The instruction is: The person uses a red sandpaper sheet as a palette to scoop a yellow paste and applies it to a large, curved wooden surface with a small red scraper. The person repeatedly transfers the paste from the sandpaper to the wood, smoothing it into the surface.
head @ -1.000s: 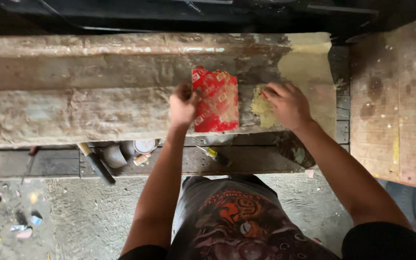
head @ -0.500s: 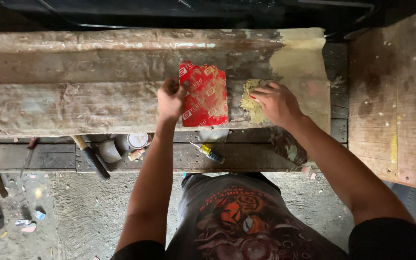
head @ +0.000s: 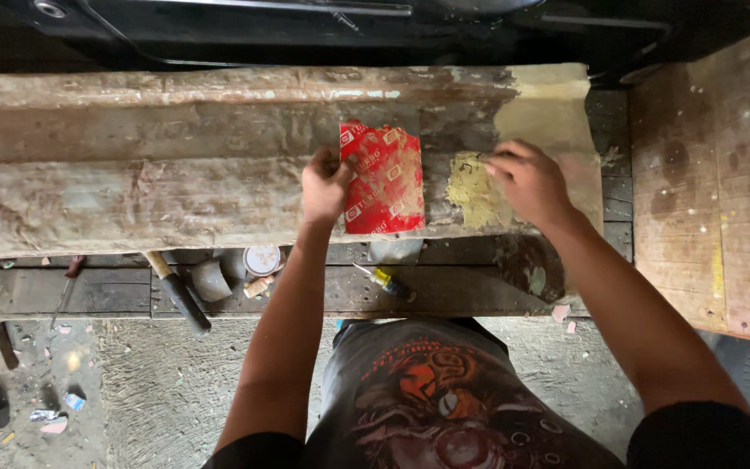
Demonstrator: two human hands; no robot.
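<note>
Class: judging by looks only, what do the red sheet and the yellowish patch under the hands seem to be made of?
Red sheet: likely abrasive paper, its printed backing up; thin, creased, matte, held by the left hand.
Yellowish patch: probably filler putty; rough, dull smear under the right hand on the long worn panel.

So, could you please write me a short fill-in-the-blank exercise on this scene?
1. The left hand holds a ____ sheet against the long panel.
2. The right hand presses on a ____ patch of filler.
3. A screwdriver lies on the ____ below the panel.

Missing words: red; yellowish; bench
</note>
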